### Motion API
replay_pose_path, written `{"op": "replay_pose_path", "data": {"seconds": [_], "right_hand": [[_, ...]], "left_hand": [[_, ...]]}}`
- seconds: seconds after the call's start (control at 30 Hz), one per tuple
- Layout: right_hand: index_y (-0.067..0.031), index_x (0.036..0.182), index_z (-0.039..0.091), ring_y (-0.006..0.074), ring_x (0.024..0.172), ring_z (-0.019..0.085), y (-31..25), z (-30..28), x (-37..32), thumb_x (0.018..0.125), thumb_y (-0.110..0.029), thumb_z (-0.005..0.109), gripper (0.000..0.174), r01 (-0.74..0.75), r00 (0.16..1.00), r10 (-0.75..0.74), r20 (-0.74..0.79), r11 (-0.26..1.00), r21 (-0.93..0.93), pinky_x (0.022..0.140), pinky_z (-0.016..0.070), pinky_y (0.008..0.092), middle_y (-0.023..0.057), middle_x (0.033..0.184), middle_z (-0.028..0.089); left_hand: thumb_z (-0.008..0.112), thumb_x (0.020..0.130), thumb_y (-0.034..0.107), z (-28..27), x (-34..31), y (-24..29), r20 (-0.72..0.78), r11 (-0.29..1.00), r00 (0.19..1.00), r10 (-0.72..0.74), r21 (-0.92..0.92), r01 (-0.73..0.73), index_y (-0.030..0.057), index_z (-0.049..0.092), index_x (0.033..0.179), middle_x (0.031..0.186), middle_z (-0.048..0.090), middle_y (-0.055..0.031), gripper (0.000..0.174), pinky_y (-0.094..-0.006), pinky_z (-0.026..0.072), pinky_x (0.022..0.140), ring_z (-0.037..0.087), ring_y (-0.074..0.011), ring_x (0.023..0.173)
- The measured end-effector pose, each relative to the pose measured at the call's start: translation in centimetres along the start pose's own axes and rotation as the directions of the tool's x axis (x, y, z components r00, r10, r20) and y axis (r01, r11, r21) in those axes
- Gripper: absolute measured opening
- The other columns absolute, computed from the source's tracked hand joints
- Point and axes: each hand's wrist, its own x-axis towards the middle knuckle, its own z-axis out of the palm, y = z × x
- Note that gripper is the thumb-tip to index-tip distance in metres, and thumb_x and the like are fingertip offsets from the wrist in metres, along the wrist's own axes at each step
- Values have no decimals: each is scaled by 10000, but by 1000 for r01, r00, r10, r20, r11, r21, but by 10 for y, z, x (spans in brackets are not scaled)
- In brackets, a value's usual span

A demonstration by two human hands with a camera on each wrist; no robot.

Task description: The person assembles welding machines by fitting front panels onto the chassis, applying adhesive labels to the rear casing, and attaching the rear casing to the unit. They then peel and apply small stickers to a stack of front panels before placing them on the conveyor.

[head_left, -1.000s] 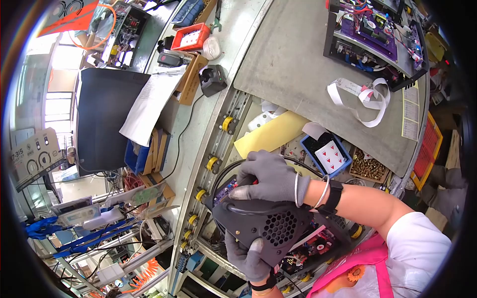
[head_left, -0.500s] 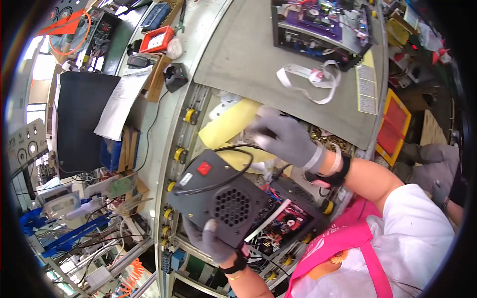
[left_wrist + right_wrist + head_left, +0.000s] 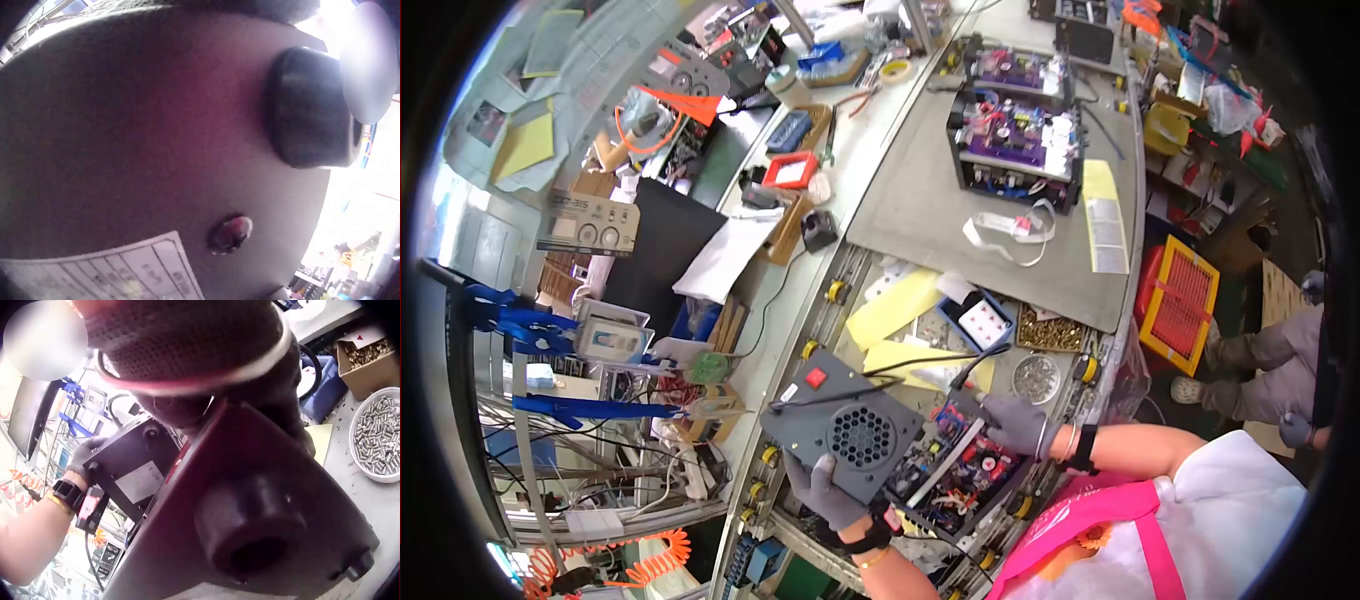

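Observation:
My gloved left hand (image 3: 828, 490) grips the lower edge of a black metal casing (image 3: 808, 438), thumb on its top face. This face carries a round fan grille (image 3: 861, 437), a red switch (image 3: 815, 377) and a black cord (image 3: 840, 398). A rubber foot (image 3: 312, 109), a screw and a printed label (image 3: 125, 272) show close up in the left wrist view. Alongside lies an open black chassis (image 3: 920, 490) with circuit boards and red parts. My gloved right hand (image 3: 1020, 425) holds its upper end; in the right wrist view its fingers wrap over the dark edge.
Yellow sheets (image 3: 897, 307), a blue tray (image 3: 1000, 345), a box of brass-coloured fasteners (image 3: 1047, 328) and a bowl of metal pins (image 3: 1036, 378) lie beyond the chassis. Further back, open units (image 3: 1017, 145) and a white strap (image 3: 1012, 245) rest on a grey mat. Rollers (image 3: 837, 291) line the rail.
My right hand has left the casing's top and cord, passed through the air, and come down on the chassis end. My left hand stays on the casing. The head view has shifted.

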Motion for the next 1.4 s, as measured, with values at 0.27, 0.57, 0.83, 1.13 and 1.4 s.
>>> {"op": "replay_pose_path", "data": {"seconds": [0.27, 0.57, 0.83, 1.13, 1.4], "right_hand": [[-22, 1186, 542, 265, 1171, 533, -63, -81, -74, 849, -196, 502, 381, 493, 797, -591, -128, 758, -427, 1011, 411, 404, 124, 1189, 579], [-24, 1132, 567, 280, 1053, 602, -71, -193, -195, 847, -167, 508, 324, 439, 717, -695, 46, 400, -805, 976, 455, 433, 126, 1124, 611], [-51, 1090, 613, 220, 950, 647, -63, -254, -326, 800, -151, 549, 314, -29, 808, -528, -261, 408, -913, 835, 542, 338, 96, 1038, 645], [-32, 1046, 623, 267, 916, 657, -19, -303, -435, 746, -109, 596, 311, -333, 691, -437, -575, 514, -791, 776, 560, 355, 123, 996, 642], [-17, 956, 647, 283, 900, 657, 21, -350, -488, 740, -113, 617, 238, -320, 658, -495, -567, 497, -806, 817, 554, 398, 133, 929, 645]], "left_hand": [[574, 700, 87, 11, -67, 84, 78, 996, 997, 22, -84, -16, 6, 352, 1399, 1282, 474, -251, 738, -492, 513, 853, 554, -398, 1060], [567, 683, 85, 29, -126, 125, 188, 993, 982, 6, -120, 17, -14, 325, 1406, 1293, 452, -252, 768, -486, 503, 864, 538, -395, 1087], [561, 672, 73, 86, -179, 135, 410, 978, 909, -74, -148, 147, -26, 331, 1399, 1293, 455, -249, 769, -468, 495, 885, 540, -380, 1091], [574, 652, 57, 186, -270, 123, 674, 973, 738, -35, -147, 181, -68, 374, 1341, 1222, 517, -181, 728, -368, 471, 901, 565, -273, 1052], [559, 654, 16, 272, -357, 117, 768, 945, 638, -51, -171, 281, -83, 418, 1307, 1151, 578, -152, 676, -321, 477, 896, 597, -222, 1006]]}}
